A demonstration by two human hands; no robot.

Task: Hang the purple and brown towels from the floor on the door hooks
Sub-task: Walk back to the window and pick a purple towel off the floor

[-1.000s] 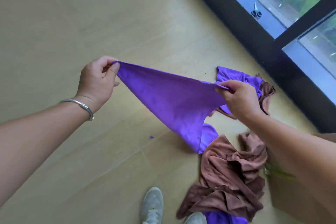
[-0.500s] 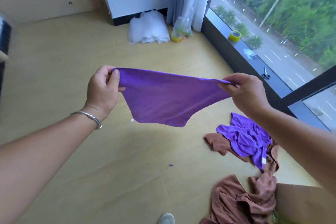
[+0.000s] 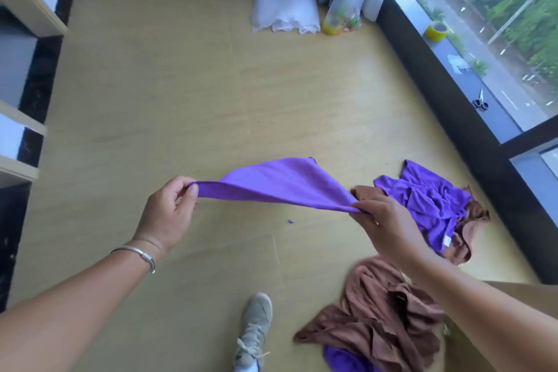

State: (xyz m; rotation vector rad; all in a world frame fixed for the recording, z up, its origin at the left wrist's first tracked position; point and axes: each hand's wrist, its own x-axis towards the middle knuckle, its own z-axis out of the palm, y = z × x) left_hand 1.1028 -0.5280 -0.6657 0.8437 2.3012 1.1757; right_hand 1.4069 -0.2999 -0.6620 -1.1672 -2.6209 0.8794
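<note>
A purple towel (image 3: 280, 184) is stretched between my hands above the floor, its free edge flapping away from me. My left hand (image 3: 167, 214) pinches its left corner between thumb and fingers. My right hand (image 3: 383, 217) pinches the right corner. On the floor to the right lies another crumpled purple towel (image 3: 428, 202) on top of a brown one (image 3: 474, 214). A bigger heap of brown towels (image 3: 380, 311) lies near my right forearm, with a purple edge (image 3: 344, 359) showing under it. No door hooks are in view.
My shoe (image 3: 253, 329) stands on the wooden floor at the bottom. White plastic bags (image 3: 285, 9) and a clear bag (image 3: 344, 12) sit at the far wall. A dark window sill (image 3: 465, 93) on the right holds tape (image 3: 436, 30) and scissors (image 3: 480, 101). Shelving (image 3: 18, 69) runs along the left.
The view has lifted from the floor to take in the room. The purple towel came clear of the pile and its hanging part has swung up and away from me.
</note>
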